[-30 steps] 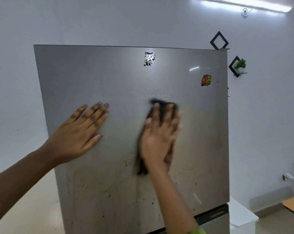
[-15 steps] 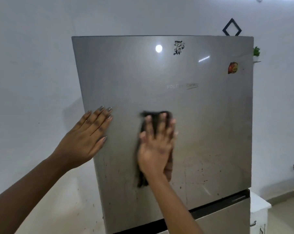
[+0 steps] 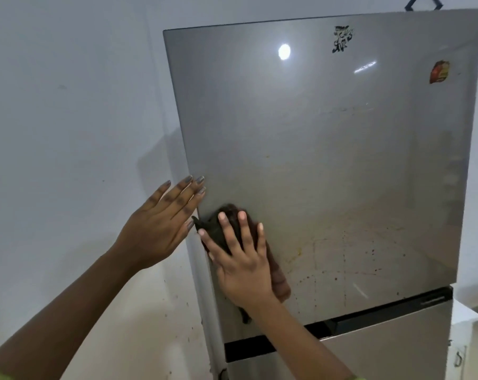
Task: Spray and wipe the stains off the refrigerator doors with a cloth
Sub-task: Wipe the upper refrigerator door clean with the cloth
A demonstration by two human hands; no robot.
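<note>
The grey upper refrigerator door [image 3: 328,160] fills the right of the head view, with brown and yellowish stains [image 3: 342,259] spread over its lower part. My right hand [image 3: 240,259] lies flat on a dark cloth [image 3: 224,226] and presses it against the door near the lower left edge. My left hand [image 3: 161,229] is open with fingers spread, its fingertips touching the door's left edge just above the cloth. Below a dark gap sits the lower door [image 3: 383,352]. No spray bottle is in view.
A white wall [image 3: 67,133] stands left of the refrigerator, speckled with dark spots low down. Two stickers [image 3: 342,39] [image 3: 439,72] are on the door's upper part. A white cabinet [image 3: 462,338] is at the right beside the fridge.
My right hand has slid the cloth down and to the left, from the door's middle to its left edge. My left hand has ended up at the door's left edge. The view has shifted left.
</note>
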